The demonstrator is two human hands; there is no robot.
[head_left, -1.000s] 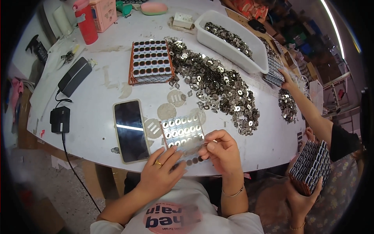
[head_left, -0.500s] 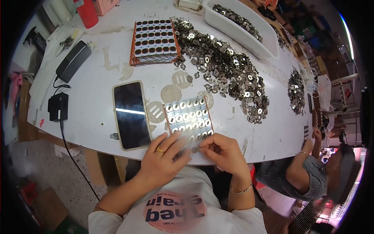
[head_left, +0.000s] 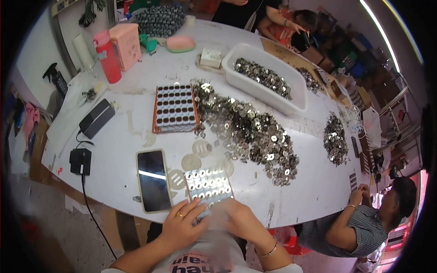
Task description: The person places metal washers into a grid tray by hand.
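Note:
A flat panel [head_left: 210, 184] with rows of shiny round metal pieces and an orange edge lies on the table right in front of me. My left hand [head_left: 184, 224], with a ring on one finger, rests at its near left edge, fingers stretched out and slightly apart. Beside it, over the near right corner, is my right hand [head_left: 242, 222]; its fingers are smeared by motion, so whatever they may hold is hidden. The near end of the panel is covered by both hands. A phone [head_left: 154, 181] with a dark screen lies left of the panel.
Beyond the panel spreads a long heap of loose metal pieces [head_left: 255, 136], beside a stack of filled panels [head_left: 175, 109]. A white tub [head_left: 298, 107] holds more pieces. Black adapters [head_left: 80, 161] with a cable lie at left. A co-worker [head_left: 353, 223] sits at right; others stand beyond.
The view has tilted up, so the table sits lower and its far side shows. My right hand has moved left over the panel's near corner, its earlier pinch now blurred. My left hand stays by the panel.

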